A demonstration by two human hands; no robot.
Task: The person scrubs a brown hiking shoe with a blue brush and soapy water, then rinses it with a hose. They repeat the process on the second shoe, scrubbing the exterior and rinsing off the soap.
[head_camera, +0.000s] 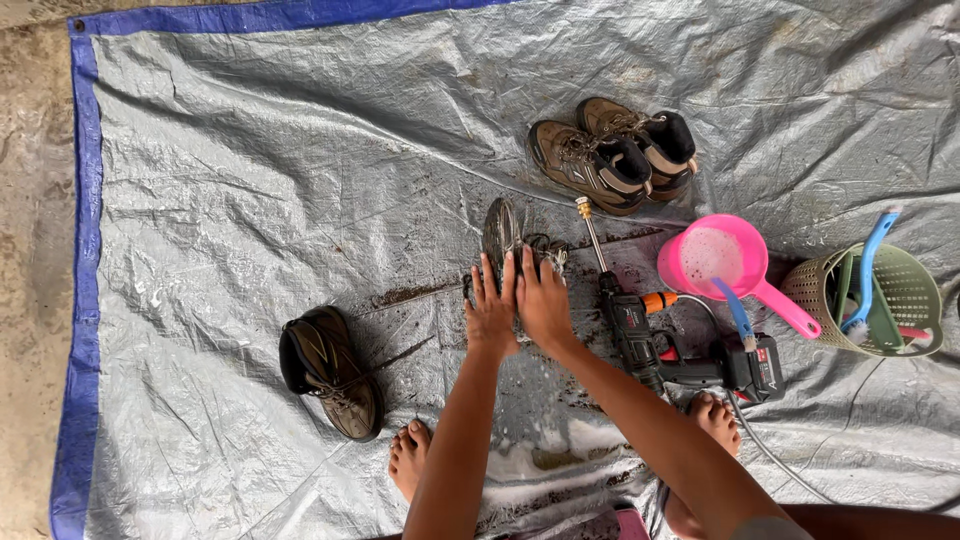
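Right now both hands press a muddy shoe (505, 250), standing on its side on the wet grey tarp (250, 170): left hand (491, 312) and right hand (543, 305) lie flat against it, fingers spread, gripping nothing else. On that slick sheet the shoe could slide or tip toward the cordless pressure washer gun (640, 340) just beside it, smearing mud further.

both arms bare, no sleeves; left hand (490, 315) and right hand (545, 305) ungloved, no rings visible. feet bare, just below the hands on grey tarp (250, 180).
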